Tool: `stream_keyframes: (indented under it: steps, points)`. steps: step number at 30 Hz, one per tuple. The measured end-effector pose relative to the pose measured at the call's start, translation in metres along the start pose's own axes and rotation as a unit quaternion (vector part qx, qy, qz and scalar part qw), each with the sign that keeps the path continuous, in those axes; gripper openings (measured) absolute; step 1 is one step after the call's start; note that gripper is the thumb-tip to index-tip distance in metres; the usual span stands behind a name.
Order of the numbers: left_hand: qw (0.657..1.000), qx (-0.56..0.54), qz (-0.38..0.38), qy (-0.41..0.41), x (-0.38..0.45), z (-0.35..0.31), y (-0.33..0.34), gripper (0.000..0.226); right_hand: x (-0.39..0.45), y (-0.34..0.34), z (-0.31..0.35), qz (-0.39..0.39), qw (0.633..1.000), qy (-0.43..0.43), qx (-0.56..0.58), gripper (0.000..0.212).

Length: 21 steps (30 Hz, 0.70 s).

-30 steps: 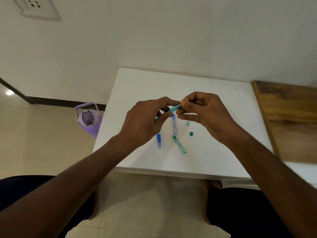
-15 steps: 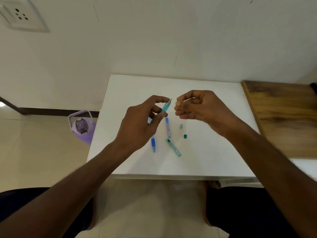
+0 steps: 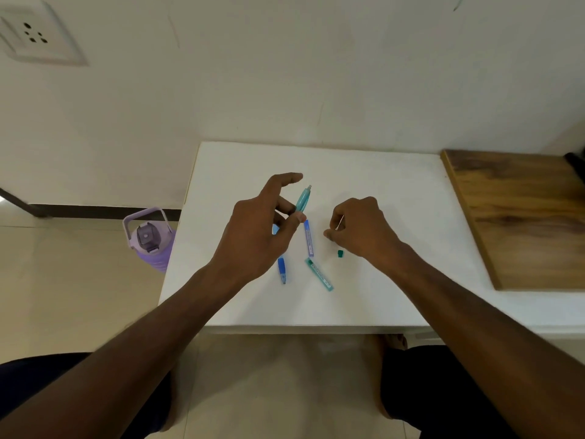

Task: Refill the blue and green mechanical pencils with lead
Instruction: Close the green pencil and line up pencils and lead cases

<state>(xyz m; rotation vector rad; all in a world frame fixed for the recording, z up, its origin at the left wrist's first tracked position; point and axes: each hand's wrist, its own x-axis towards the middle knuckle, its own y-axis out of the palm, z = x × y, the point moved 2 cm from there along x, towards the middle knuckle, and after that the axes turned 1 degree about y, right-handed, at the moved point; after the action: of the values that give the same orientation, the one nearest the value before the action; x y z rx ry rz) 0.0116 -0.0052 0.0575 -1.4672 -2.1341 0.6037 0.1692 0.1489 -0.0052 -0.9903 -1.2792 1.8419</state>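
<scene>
Now that the right hand [image 3: 361, 228], curled, contents unclear, is lowered away, the green pencil [image 3: 303, 199] stays pinched in the left hand [image 3: 262, 229], opened for lead.

Blue pencil [image 3: 281, 269] partly behind left hand [image 3: 259, 236]

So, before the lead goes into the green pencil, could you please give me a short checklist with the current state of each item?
1. Green mechanical pencil gripped by the left hand, open end up: ok.
2. Pencil's cap off: ok, a small green cap lies on the white table.
3. Right hand pinching something thin and pale: ok, but whether it is lead, cannot tell.
4. Lead lined up with the pencil's opening: not ok, the hands are apart.
5. Spare lead within reach: ok, the blue lead tube and green lead tube lie between the hands.
</scene>
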Motion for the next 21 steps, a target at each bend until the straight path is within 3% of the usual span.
stream_keyframes:
  steps: [3,6,8,9,11,12,14,21]
  points:
    - [1.0,0.001,0.004,-0.005,-0.001,0.003,0.0,0.049,0.0,0.008,0.003,0.007,1.0,-0.002,-0.005,0.015]
    - [1.0,0.009,0.006,-0.011,-0.002,0.004,-0.002,0.044,-0.003,0.0,0.008,0.011,1.0,-0.018,0.014,0.016]
    - [1.0,0.013,0.004,-0.012,-0.002,0.005,-0.003,0.04,-0.007,-0.016,0.017,-0.016,0.989,-0.038,0.142,0.012]
    - [1.0,0.013,0.003,-0.012,-0.002,0.005,-0.004,0.038,-0.011,-0.027,0.023,-0.031,0.967,-0.038,0.248,0.009]
    - [1.0,0.019,0.002,-0.012,-0.001,0.005,-0.003,0.036,-0.02,-0.048,0.034,-0.048,0.889,-0.032,0.453,0.007]
    - [1.0,0.024,0.003,-0.013,-0.001,0.005,-0.002,0.036,-0.025,-0.055,0.037,-0.051,0.853,-0.032,0.518,0.007]
    - [0.999,0.031,0.008,-0.017,0.0,0.004,0.0,0.037,-0.032,-0.061,0.041,-0.046,0.815,-0.04,0.576,0.008]
    - [0.999,0.041,0.009,-0.011,-0.001,0.003,0.003,0.037,-0.038,-0.06,0.037,-0.039,0.829,-0.04,0.557,0.013]
